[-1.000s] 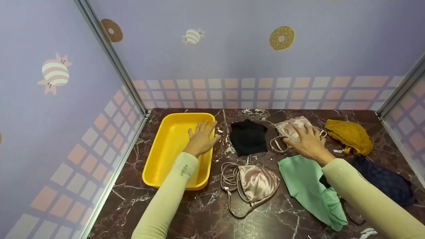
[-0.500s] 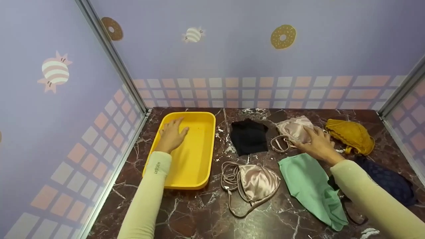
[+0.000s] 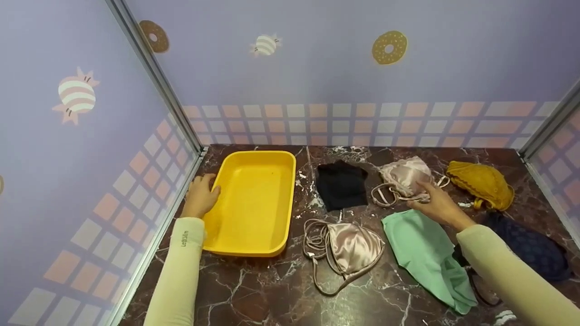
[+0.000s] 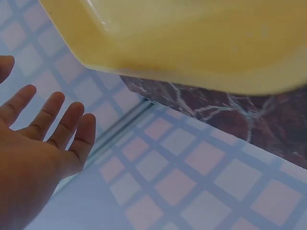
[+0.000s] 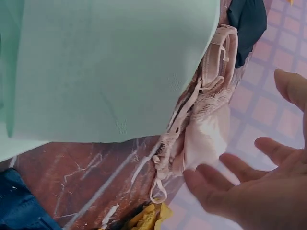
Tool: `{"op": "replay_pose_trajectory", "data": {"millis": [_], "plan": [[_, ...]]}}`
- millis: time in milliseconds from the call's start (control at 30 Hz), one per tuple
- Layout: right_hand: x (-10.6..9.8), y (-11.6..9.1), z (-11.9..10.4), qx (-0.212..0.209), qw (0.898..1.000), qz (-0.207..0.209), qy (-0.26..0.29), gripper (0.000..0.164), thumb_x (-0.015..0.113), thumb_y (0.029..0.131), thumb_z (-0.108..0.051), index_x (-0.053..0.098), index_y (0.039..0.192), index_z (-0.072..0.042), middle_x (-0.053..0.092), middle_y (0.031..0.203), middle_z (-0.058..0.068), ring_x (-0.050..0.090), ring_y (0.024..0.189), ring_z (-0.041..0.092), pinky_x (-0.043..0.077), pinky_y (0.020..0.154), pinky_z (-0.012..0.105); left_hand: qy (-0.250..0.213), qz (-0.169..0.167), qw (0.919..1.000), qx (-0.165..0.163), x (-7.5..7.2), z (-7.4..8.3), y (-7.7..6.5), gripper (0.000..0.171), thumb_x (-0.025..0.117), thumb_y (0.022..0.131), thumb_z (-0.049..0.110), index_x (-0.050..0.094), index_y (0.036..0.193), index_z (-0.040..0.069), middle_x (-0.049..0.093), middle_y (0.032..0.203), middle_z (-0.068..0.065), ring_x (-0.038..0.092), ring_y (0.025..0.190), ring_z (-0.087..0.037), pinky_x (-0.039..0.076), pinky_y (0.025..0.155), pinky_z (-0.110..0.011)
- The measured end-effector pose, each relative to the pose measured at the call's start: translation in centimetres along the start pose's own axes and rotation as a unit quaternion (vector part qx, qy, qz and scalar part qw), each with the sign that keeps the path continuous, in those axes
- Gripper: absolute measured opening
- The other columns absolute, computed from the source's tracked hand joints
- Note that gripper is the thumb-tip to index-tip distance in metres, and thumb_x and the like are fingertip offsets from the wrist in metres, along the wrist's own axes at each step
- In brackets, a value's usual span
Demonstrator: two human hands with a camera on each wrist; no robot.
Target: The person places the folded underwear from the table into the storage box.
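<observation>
My left hand [image 3: 201,197] is at the left rim of a yellow plastic tub [image 3: 258,249], its fingers outside the wall. In the left wrist view those fingers [image 4: 57,112] are loosely spread, apart from the tub [image 4: 182,52]. On the right, my right hand [image 3: 442,208] hovers by the near edge of a pale pink lace bra [image 3: 405,174]. Its fingers [image 5: 206,179] look relaxed and spread in the right wrist view, close to the satin cup [image 5: 208,134]; contact is unclear. Below that hand lies a mint green garment [image 3: 421,246].
A black folded garment [image 3: 342,185] and a satin bra [image 3: 355,246] with long straps lie right of the tub. A mustard bra [image 3: 482,183] and a navy garment [image 3: 530,249] lie at far right, on a dark marbled tabletop [image 3: 253,294]. Lilac walls [image 3: 317,59] stand behind and at both sides.
My left hand has moved left across the tub to its outer left side. The right hand has drawn back slightly, right and nearer, off the pink bra's cup. The garments have stayed put.
</observation>
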State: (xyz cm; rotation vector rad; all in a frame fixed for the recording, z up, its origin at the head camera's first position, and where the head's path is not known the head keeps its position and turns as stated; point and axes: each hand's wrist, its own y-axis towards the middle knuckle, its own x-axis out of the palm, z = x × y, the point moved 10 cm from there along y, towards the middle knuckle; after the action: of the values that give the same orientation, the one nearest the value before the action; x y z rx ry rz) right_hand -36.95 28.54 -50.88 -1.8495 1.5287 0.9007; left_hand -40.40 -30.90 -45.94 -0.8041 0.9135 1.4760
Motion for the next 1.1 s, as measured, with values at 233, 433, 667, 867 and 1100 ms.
{"op": "replay_pose_trajectory", "data": {"millis": [233, 433, 667, 867, 1100], "plan": [[0.5, 0.1, -0.8, -0.043, 0.999, 0.015, 0.024, 0.074, 0.069, 0.087, -0.031, 0.035, 0.141, 0.006, 0.046, 0.127, 0.034, 0.043, 0.114, 0.051, 0.033, 0.092, 0.061, -0.027, -0.033, 0.998, -0.046, 0.2, -3.4, -1.3, 0.05, 0.048, 0.098, 0.022, 0.038, 0.141, 0.0, 0.033, 0.137, -0.03, 0.031, 0.125, -0.046, 0.029, 0.099, -0.058], [1.8, 0.2, -1.9, -0.067, 0.996, 0.004, 0.051, 0.068, 0.073, 0.085, -0.023, 0.042, 0.139, 0.003, 0.05, 0.127, 0.031, 0.047, 0.114, 0.049, 0.036, 0.092, 0.059, -0.019, -0.064, 0.9955, -0.067, 0.8, -5.2, -2.2, 0.051, 0.045, 0.097, 0.017, 0.034, 0.142, -0.005, 0.029, 0.141, -0.033, 0.028, 0.128, -0.049, 0.025, 0.101, -0.058], [3.9, -0.1, -4.2, -0.098, 0.994, -0.013, 0.056, 0.068, 0.075, 0.083, -0.028, 0.046, 0.138, -0.002, 0.047, 0.135, 0.023, 0.047, 0.117, 0.044, 0.035, 0.095, 0.058, -0.029, -0.109, 0.9916, -0.064, 1.8, -6.1, -2.2, 0.052, 0.04, 0.1, 0.017, 0.027, 0.145, -0.006, 0.027, 0.145, -0.031, 0.031, 0.128, -0.046, 0.027, 0.102, -0.056], [6.2, -0.8, -6.9, -0.135, 0.985, -0.046, 0.098, 0.068, 0.075, 0.082, -0.027, 0.046, 0.139, -0.003, 0.051, 0.131, 0.02, 0.05, 0.115, 0.041, 0.039, 0.093, 0.054, -0.037, -0.129, 0.9886, -0.067, 2.3, -6.6, -2.4, 0.052, 0.039, 0.102, 0.021, 0.025, 0.146, -0.004, 0.04, 0.135, -0.031, 0.049, 0.111, -0.041, 0.037, 0.091, -0.053], [9.0, -1.8, -9.9, -0.171, 0.974, -0.084, 0.125, 0.069, 0.077, 0.08, -0.02, 0.045, 0.138, -0.002, 0.05, 0.131, 0.022, 0.052, 0.11, 0.043, 0.042, 0.09, 0.054, -0.064, -0.125, 0.989, -0.046, 3.0, -5.8, -1.8, 0.05, 0.043, 0.101, 0.016, 0.028, 0.146, -0.003, 0.049, 0.127, -0.028, 0.053, 0.107, -0.038, 0.043, 0.087, -0.049]]}}
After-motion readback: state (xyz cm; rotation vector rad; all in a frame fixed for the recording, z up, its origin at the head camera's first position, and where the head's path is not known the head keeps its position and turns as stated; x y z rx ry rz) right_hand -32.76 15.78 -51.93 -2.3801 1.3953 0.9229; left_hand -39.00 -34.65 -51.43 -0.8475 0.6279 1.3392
